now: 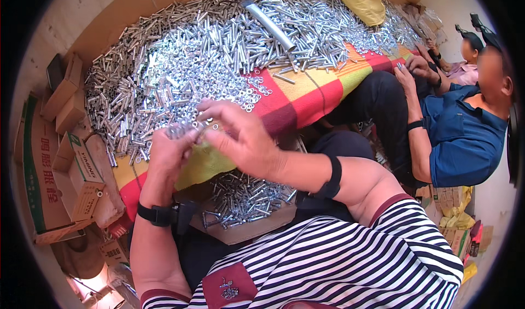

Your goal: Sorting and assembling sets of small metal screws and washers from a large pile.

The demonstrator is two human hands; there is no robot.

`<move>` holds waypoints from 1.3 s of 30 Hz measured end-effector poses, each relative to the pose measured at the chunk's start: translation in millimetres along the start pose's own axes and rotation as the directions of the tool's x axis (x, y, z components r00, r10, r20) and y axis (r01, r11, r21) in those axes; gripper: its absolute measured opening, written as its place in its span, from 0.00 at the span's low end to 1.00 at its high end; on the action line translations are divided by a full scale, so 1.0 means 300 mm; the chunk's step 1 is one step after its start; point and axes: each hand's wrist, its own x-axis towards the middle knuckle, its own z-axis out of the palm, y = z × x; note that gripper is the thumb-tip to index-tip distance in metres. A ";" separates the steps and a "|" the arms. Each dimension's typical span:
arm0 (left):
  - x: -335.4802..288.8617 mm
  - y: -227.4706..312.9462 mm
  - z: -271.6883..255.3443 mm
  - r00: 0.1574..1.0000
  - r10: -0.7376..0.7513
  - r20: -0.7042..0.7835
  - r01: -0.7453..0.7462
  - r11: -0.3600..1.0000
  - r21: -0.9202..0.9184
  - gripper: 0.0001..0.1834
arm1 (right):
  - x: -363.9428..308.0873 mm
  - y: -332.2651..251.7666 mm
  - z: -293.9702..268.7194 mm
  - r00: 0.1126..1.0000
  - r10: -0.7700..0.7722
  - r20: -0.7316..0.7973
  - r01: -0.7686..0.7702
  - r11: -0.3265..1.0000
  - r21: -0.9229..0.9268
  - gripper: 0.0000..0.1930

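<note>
My left hand (168, 149) is closed, palm side up, around small shiny metal pieces beside the pile's near edge. Its fingertips are blurred, so I cannot make out the exact kind of those pieces. Close by on its right, my right hand (243, 142) reaches in with thumb and fingers apart and slightly smeared by motion. Its fingertips come near the pieces in the left hand; whether they touch is unclear. Just beyond both hands spreads a heap of silvery nuts and washers (191, 71), mixed with metal sleeves (123, 98).
Below my hands, an open cardboard box (262, 229) holds bolts (240, 199). A checked cloth (273, 104) lies under the heap, with a metal tube (269, 25) on top. Cartons (54, 166) stand at left, a yellow sack (358, 0) at the back. Two people sit at right, the nearer in a blue shirt (465, 128).
</note>
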 end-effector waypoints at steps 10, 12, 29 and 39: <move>0.012 -0.046 0.041 0.975 0.220 -0.013 -0.173 0.803 0.570 0.04 | 0.130 0.285 -0.192 0.999 0.034 0.025 0.000 0.584 -0.812 0.06; 0.045 -0.072 0.045 0.971 0.238 0.009 -0.197 0.783 0.590 0.05 | 0.135 0.269 -0.183 0.999 0.027 0.042 0.018 0.583 -0.812 0.05; 0.032 -0.023 0.037 0.996 0.023 -0.092 -0.042 0.977 -0.209 0.05 | 0.157 0.230 -0.108 0.973 0.020 0.229 0.174 0.586 -0.791 0.04; -0.003 -0.024 0.042 0.998 -0.040 -0.042 0.035 0.993 -0.117 0.06 | 0.145 0.188 -0.088 0.992 0.019 0.125 0.079 0.681 -0.728 0.05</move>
